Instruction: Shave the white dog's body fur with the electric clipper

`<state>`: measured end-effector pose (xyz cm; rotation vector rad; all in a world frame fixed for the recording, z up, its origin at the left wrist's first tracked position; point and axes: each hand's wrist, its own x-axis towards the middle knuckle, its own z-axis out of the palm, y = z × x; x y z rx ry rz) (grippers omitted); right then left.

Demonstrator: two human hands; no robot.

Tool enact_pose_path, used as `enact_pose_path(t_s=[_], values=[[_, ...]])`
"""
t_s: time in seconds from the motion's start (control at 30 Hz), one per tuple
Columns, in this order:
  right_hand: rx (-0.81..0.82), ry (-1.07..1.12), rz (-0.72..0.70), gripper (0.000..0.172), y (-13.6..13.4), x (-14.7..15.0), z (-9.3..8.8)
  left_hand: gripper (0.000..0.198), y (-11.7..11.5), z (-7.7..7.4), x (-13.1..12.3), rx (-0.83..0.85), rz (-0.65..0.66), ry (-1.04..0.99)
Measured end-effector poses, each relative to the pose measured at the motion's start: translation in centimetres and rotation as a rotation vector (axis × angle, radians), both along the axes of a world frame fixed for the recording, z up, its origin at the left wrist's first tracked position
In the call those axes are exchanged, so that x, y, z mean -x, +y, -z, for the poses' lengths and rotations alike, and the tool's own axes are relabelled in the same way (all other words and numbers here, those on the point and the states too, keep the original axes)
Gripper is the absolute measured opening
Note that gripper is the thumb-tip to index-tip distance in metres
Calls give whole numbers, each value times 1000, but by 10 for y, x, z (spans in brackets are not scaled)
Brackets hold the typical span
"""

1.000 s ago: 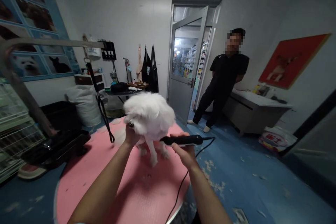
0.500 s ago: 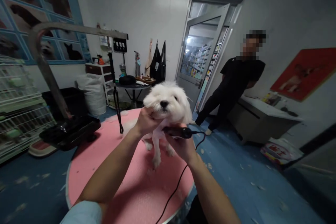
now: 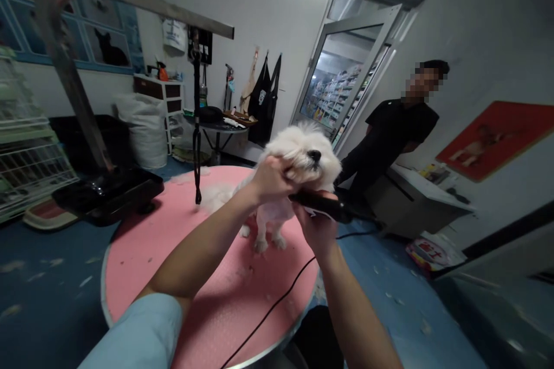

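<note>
head cam | from: above the near side of the round pink grooming table [image 3: 147,259] | facing: forward, down across it, glazed door [image 3: 340,78] beyond | range: near, table cropped below

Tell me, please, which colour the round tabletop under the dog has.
The round tabletop is pink; it shows best in the head view.

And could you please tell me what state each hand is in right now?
Left hand: holding the white dog at the side of its muzzle.
Right hand: closed around the black clipper, below the dog's chin.
</note>
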<state>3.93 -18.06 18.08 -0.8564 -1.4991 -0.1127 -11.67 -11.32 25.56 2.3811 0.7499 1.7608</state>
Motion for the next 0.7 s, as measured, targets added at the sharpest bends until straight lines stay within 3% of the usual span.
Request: enact_pose_path(t_s=[0.13,0.3,0.4,0.53,0.7], values=[[140,-211,-27,14,2,0,1,17,1,-10,-3,-24,100,15],[-48,-65,101,30,2,2,-4,18,-5,-21,-6,55,142,70],[111,-184,27,16,0,3,-12,11,-7,-25,-8,98,105,142],[76,-34,91,26,-1,2,-21,15,-8,-26,-9,107,109,153],[321,-37,-72,22,-1,8,-6,20,-12,-26,-6,111,138,102]])
